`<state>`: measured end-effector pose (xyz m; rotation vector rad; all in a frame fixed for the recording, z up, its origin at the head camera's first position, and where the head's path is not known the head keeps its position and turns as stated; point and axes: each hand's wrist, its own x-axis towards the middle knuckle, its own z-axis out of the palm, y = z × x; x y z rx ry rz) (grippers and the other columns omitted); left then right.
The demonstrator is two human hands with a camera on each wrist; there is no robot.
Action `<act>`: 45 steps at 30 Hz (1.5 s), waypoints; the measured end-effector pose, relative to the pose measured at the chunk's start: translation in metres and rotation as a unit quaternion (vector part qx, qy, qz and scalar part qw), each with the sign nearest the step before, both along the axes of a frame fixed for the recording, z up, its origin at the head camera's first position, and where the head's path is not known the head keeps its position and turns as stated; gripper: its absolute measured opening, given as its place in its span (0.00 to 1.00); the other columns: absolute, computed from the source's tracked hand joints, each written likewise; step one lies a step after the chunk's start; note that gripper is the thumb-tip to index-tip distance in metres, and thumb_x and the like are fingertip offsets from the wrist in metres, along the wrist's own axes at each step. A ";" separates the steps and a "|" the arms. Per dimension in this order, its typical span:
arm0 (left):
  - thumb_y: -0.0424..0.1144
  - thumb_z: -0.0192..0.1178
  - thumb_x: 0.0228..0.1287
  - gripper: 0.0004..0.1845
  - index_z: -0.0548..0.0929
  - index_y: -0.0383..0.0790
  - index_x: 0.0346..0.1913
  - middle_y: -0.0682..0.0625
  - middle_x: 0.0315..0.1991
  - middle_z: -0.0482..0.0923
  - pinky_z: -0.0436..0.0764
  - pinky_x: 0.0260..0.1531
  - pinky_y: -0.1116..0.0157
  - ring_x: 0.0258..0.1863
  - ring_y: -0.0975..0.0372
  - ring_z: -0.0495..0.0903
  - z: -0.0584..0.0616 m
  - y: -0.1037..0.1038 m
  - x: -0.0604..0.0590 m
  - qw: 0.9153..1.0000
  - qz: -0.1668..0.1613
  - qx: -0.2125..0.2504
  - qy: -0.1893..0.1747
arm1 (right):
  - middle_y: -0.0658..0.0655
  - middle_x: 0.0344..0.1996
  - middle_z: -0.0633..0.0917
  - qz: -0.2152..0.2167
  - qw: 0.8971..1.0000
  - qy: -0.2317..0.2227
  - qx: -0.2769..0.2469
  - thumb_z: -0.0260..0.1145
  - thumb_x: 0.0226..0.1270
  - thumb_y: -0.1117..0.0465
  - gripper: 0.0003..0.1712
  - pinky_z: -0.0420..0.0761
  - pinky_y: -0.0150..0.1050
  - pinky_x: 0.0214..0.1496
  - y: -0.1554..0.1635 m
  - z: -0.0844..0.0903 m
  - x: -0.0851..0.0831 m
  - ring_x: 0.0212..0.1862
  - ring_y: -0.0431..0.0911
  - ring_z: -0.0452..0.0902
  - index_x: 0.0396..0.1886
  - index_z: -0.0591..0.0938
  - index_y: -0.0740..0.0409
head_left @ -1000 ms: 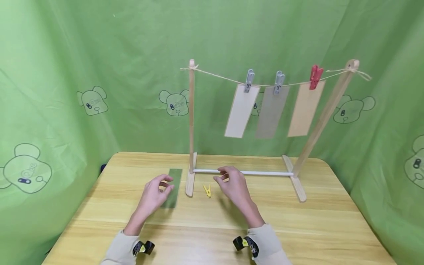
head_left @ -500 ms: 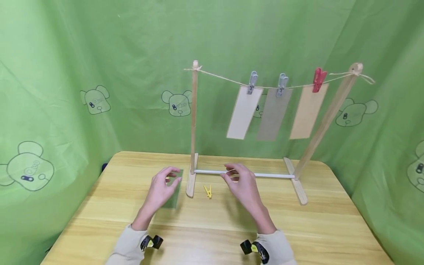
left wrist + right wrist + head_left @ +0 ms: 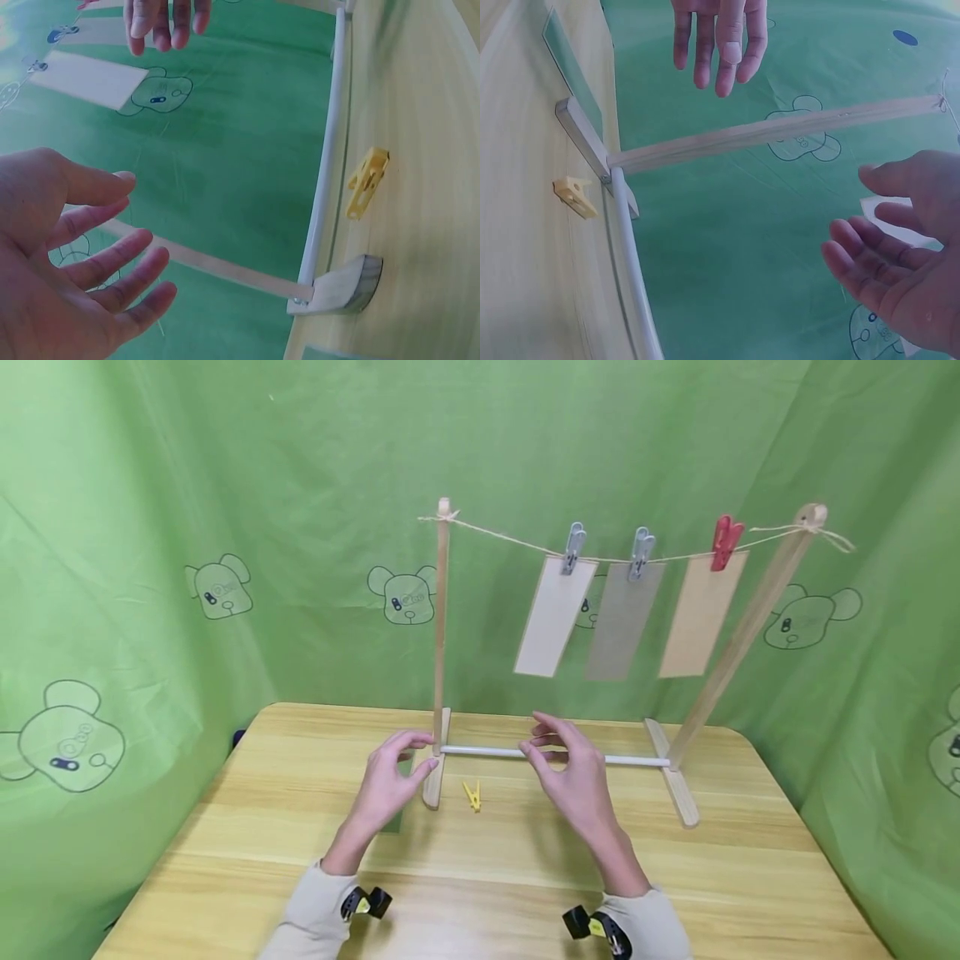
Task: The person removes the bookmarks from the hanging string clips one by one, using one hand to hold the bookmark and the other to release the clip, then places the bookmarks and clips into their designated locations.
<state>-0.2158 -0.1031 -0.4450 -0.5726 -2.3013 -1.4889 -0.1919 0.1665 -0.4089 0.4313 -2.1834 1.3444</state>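
Note:
My left hand (image 3: 393, 781) hovers above the table by the stand's left foot, fingers loosely bent and holding nothing. In the head view it covers most of a green card (image 3: 392, 821) lying flat. To the right, my right hand (image 3: 576, 777) is also raised and holds nothing, overlapping the white crossbar (image 3: 487, 751) in this view. A yellow clothespin (image 3: 472, 795) lies on the table between the hands. On the string above, grey clothespins hold a white card (image 3: 555, 617) and a grey card (image 3: 625, 622), while a red clothespin (image 3: 726, 542) holds a peach card (image 3: 702, 616).
The wooden stand has a left post (image 3: 442, 627) and a right post (image 3: 750, 635) on flat feet, with a knotted string (image 3: 498, 533) between their tops. Green curtains (image 3: 300, 485) with bear-head drawings surround the wooden table (image 3: 480, 860).
Both hands have moved to the right and slightly up, the left one from over the green card to the stand's left foot. The clothespins and cards keep their places.

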 end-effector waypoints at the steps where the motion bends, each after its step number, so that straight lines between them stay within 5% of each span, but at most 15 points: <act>1: 0.26 0.71 0.60 0.16 0.85 0.35 0.51 0.43 0.51 0.85 0.85 0.53 0.42 0.51 0.45 0.83 0.000 0.001 -0.001 1.000 -0.001 0.001 0.006 | 0.57 0.44 0.86 0.002 1.000 0.003 -0.004 0.76 0.61 0.71 0.26 0.90 0.35 0.46 0.001 0.000 0.000 0.45 0.53 0.86 0.59 0.82 0.62; 17: 0.26 0.71 0.61 0.19 0.84 0.35 0.55 0.41 0.59 0.81 0.83 0.58 0.47 0.56 0.46 0.82 0.015 0.024 -0.009 0.997 -0.055 0.058 0.008 | 0.67 0.43 0.85 -0.007 0.998 0.067 -0.012 0.73 0.58 0.80 0.27 0.87 0.28 0.46 0.008 0.025 0.013 0.43 0.62 0.85 0.59 0.80 0.72; 24: 0.17 0.67 0.58 0.19 0.81 0.23 0.54 0.29 0.56 0.80 0.82 0.58 0.42 0.54 0.39 0.81 0.049 0.040 0.013 0.993 -0.073 0.091 0.015 | 0.61 0.45 0.85 -0.011 0.997 0.075 -0.010 0.75 0.59 0.76 0.29 0.87 0.28 0.47 0.022 0.017 0.002 0.45 0.55 0.85 0.61 0.80 0.66; 45: 0.17 0.64 0.61 0.18 0.79 0.20 0.55 0.29 0.57 0.79 0.79 0.61 0.42 0.56 0.38 0.79 0.069 0.060 0.003 0.984 -0.082 0.154 0.030 | 0.59 0.46 0.85 -0.014 0.996 0.088 0.007 0.74 0.63 0.72 0.26 0.87 0.31 0.50 0.032 0.038 -0.004 0.48 0.53 0.84 0.61 0.81 0.65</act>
